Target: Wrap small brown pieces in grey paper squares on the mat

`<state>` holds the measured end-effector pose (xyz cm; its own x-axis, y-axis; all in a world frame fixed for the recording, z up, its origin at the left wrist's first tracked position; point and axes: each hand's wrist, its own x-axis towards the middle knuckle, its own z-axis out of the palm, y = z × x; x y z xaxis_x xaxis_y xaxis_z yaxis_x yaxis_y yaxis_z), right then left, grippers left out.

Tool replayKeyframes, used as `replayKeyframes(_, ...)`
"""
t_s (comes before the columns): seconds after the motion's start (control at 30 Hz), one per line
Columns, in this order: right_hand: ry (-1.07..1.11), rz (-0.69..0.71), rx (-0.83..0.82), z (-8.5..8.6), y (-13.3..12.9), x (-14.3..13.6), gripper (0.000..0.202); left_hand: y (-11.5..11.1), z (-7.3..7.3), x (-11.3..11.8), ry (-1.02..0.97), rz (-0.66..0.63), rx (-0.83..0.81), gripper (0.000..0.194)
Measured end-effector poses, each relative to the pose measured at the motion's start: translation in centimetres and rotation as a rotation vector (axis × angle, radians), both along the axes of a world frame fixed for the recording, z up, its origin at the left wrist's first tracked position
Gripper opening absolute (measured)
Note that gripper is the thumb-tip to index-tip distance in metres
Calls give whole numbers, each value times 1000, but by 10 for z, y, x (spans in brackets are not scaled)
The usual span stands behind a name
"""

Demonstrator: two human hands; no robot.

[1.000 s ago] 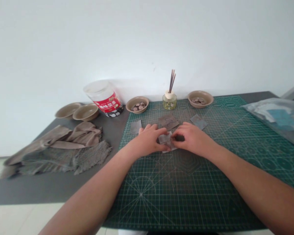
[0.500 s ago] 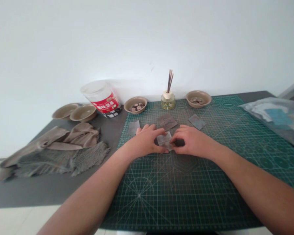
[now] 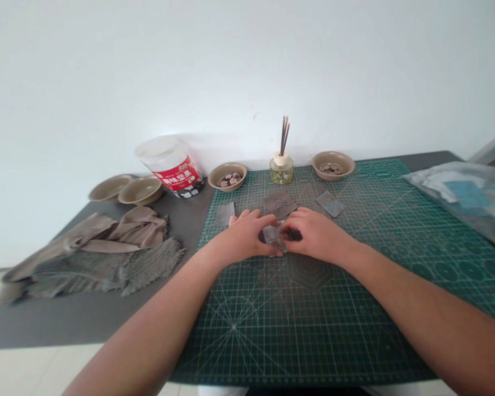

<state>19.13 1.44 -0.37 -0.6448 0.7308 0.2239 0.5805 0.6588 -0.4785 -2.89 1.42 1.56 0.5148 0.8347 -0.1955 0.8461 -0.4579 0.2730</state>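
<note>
A pale grey square sheet (image 3: 271, 235) is lying on the green cutting mat (image 3: 272, 330), between the two hands. The left hand (image 3: 249, 234) is framing it from the left, its thumb and index finger standing parted and touching the sheet's edges. The right hand (image 3: 313, 234) is resting at the right edge, its fingers curling together at the tips; whether they are pinching the sheet cannot be told. A light grey patch (image 3: 225, 213) is lying beside the left hand, a brown patch (image 3: 280, 202) just beyond the sheet, and a grey-blue patch (image 3: 330, 204) beyond the right hand. Along the wall (image 3: 247, 66), a reed diffuser (image 3: 281, 169) is standing between a left bowl (image 3: 230, 188) and a right bowl (image 3: 334, 176), both holding small round pieces (image 3: 231, 179). On the desk (image 3: 33, 330) at left, a red-labelled plastic jar (image 3: 173, 168), a pair of brown bowls (image 3: 142, 192) and a crumpled grey-brown cloth (image 3: 107, 258) are resting; a clear plastic bag (image 3: 470, 190) is lying at far right.
</note>
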Motion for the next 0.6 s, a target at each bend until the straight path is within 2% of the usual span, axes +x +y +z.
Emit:
replayKeyframes(0.1, -11, 63, -38, 2, -4, 2, 14, 0, 1, 0, 6, -4, 2, 69)
replayKeyframes(0.3, 3, 91, -36, 1, -2, 4, 13, 0, 1, 1, 5, -3, -2, 70)
replayKeyframes(0.5, -22, -64, 39, -2, 7, -4, 10, 2, -3, -1, -9, -5, 9, 68)
replayKeyframes(0.6, -3, 1, 1, -3, 7, -6, 11, 3, -4, -2, -20, -2, 15, 69)
